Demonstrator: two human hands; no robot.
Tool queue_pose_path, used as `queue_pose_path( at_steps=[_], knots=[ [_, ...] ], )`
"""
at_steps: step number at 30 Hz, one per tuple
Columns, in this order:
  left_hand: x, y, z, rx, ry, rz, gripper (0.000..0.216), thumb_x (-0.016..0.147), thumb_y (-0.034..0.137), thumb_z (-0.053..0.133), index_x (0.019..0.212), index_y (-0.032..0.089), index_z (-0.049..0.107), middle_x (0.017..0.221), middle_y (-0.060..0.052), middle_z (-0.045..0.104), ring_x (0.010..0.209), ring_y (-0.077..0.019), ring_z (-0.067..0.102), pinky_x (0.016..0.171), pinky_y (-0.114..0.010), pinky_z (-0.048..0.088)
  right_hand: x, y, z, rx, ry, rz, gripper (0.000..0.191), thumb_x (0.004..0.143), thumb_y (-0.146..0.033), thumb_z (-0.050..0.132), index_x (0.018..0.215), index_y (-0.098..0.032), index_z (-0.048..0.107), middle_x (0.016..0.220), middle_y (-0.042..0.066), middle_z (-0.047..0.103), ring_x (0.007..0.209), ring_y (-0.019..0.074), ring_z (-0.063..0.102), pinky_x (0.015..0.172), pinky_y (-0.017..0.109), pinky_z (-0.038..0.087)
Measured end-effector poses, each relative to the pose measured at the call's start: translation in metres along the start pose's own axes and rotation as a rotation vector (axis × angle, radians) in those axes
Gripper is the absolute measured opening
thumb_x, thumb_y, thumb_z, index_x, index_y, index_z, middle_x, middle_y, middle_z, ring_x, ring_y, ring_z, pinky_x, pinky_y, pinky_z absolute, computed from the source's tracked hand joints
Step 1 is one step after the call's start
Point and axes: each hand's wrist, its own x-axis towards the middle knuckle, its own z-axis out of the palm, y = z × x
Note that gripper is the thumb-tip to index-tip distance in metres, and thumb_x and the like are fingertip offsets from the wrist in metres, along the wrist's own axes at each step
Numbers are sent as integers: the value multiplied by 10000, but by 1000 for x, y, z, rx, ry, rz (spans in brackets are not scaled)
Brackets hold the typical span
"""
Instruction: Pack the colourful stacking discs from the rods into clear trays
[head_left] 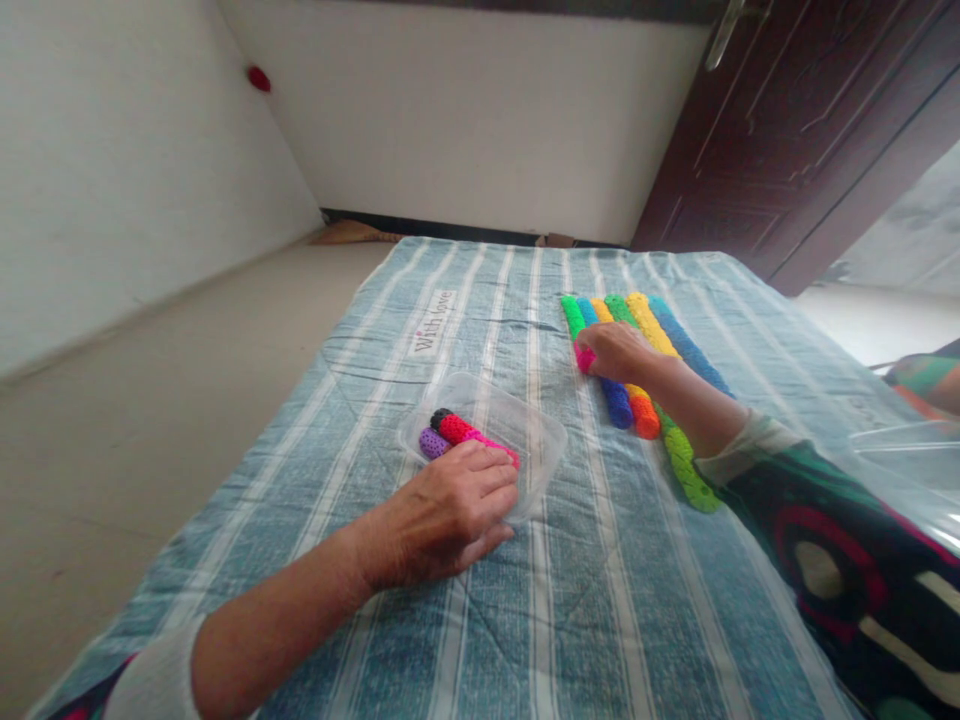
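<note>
A clear plastic container [551, 445] stands on the striped cloth, holding several small cylinders with a dotted, textured surface. Among them are a purple cylinder [433, 443] and a red cylinder [454, 428] with a black piece [441, 416] at its end. My left hand [469, 505] reaches over the near side of the container, its fingers closed on a pink cylinder [487, 440] that they partly hide. Farther right, my right hand [621, 352] pinches another pink cylinder [583, 358] at the near end of a green cylinder [573, 317].
Beside my right hand lie rows of coloured cylinders, including a dark blue one [618, 405], an orange one [645, 415] and a lime green row [686, 465]. A second clear container [907, 450] is at the right edge. Beyond the table is a brown door [772, 130].
</note>
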Motion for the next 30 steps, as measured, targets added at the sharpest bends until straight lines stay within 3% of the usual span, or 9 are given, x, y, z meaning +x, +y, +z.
queue_pose_path(
  at_steps=[12, 17, 21, 25, 30],
  knots=[
    [2, 2, -2, 8, -35, -18, 144, 863, 241, 585, 960, 141, 621, 1009, -109, 694, 1040, -258, 600, 941, -437, 461, 5, 6, 5, 44, -46, -37, 156, 778, -168, 569, 866, -149, 698, 847, 96, 688, 815, 217, 607, 643, 287, 335],
    [1, 2, -2, 15, -42, -13, 138, 861, 237, 593, 949, 135, 620, 995, -105, 690, 1030, -252, 599, 937, -428, 463, -10, 3, -13, 202, 73, -70, 137, 764, -169, 591, 844, -159, 702, 829, 60, 673, 787, 174, 578, 679, 280, 346],
    [0, 1, 0, 36, -42, -11, 133, 863, 241, 586, 935, 133, 612, 1012, -102, 681, 1021, -250, 589, 920, -422, 470, -38, -24, -47, 418, 139, -332, 96, 771, -221, 637, 837, -168, 682, 783, 4, 632, 706, 113, 532, 678, 258, 347],
    [1, 1, 2, 38, -19, -13, 116, 866, 239, 574, 920, 141, 603, 984, -89, 678, 989, -242, 581, 913, -421, 469, -57, -63, -64, 489, 52, -606, 47, 793, -138, 612, 789, -147, 658, 792, 17, 621, 683, 91, 510, 664, 248, 343],
    [0, 1, 2, 59, -31, -9, 144, 875, 263, 569, 960, 151, 599, 987, -89, 661, 986, -234, 570, 915, -407, 469, -58, -94, -60, 390, -145, -664, 172, 786, -31, 563, 827, -151, 678, 807, 42, 647, 691, 104, 524, 638, 253, 335]
  ],
)
